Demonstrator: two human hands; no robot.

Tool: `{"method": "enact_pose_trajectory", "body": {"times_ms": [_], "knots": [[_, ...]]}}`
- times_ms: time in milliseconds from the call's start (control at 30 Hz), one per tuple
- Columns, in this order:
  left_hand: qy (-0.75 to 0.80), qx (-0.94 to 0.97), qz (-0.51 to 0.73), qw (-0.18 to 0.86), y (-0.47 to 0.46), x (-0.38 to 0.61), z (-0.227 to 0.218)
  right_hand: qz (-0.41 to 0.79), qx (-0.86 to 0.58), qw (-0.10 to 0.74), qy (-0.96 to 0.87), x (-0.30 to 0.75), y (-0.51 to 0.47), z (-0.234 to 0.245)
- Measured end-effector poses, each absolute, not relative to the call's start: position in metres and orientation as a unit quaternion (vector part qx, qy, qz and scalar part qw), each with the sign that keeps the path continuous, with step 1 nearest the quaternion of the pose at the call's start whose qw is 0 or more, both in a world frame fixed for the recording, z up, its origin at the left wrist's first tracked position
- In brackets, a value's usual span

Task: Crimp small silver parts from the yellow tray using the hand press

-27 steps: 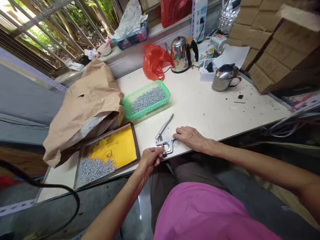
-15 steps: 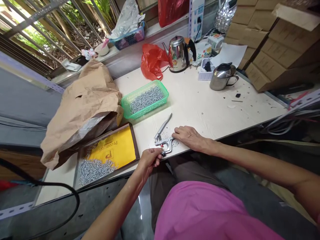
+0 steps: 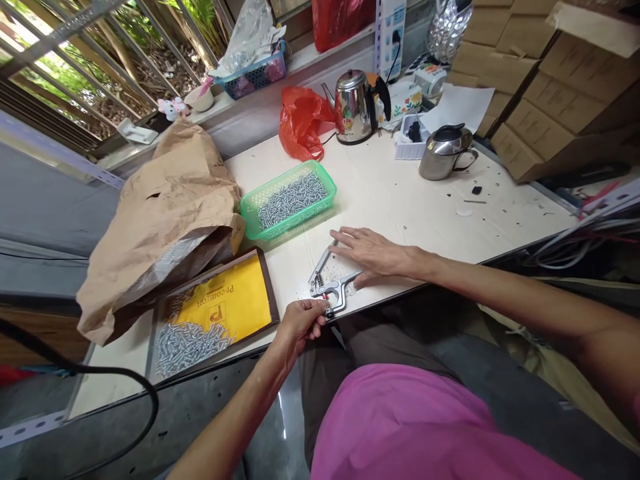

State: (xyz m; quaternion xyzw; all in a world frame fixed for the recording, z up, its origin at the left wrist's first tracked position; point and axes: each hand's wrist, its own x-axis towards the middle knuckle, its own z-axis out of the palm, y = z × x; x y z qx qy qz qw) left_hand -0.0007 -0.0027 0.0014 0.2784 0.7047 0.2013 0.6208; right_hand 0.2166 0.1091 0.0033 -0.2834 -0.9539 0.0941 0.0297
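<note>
A pair of metal hand-press pliers (image 3: 320, 283) lies at the table's front edge, its spring-loaded handles spread apart. My left hand (image 3: 303, 320) is closed in a pinch right at the jaw, beside a small red part and a dark round end. Whatever sits between those fingertips is too small or hidden to name. Over the two handles my right hand (image 3: 375, 253) is spread, its fingertips at the end of the upper handle and its thumb by the lower one.
Small metal pins or screws fill a green basket (image 3: 250, 232); more lie in a shallow tray (image 3: 269, 283) with a yellow sheet, left of my hands. A brown paper bag (image 3: 165, 193) leans behind the tray. Farther back stand a kettle (image 3: 353, 110), a steel pot (image 3: 440, 157) and cardboard boxes (image 3: 560, 100).
My right hand has moved up from the lower handle and opened across both handles, its fingers now at the upper handle's tip. My left hand remains pinched at the jaw.
</note>
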Motion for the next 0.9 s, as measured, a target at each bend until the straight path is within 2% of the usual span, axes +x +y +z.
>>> {"method": "enact_pose_trajectory", "body": {"times_ms": [200, 467, 667, 733, 833, 900], "knots": [[0.704, 0.283, 0.198, 0.621, -0.002, 0.000, 0.003, 0.114, -0.216, -0.052, -0.968, 0.203, 0.145, 0.000], [0.707, 0.283, 0.212, 0.613, -0.005, 0.003, 0.004, 0.082, -0.224, -0.051, -0.970, 0.199, 0.138, 0.010], [0.720, 0.312, 0.216, 0.581, -0.011, 0.005, 0.007, 0.102, -0.260, -0.045, -0.959, 0.204, 0.126, 0.018], [0.747, 0.374, 0.206, 0.509, -0.016, 0.006, 0.010, 0.106, -0.273, -0.049, -0.955, 0.206, 0.121, 0.019], [0.771, 0.536, 0.185, 0.292, -0.019, 0.014, 0.016, 0.106, -0.274, -0.045, -0.955, 0.207, 0.116, 0.020], [0.729, 0.643, 0.157, 0.171, -0.013, 0.022, 0.018, 0.104, -0.269, -0.039, -0.957, 0.208, 0.114, 0.019]]}}
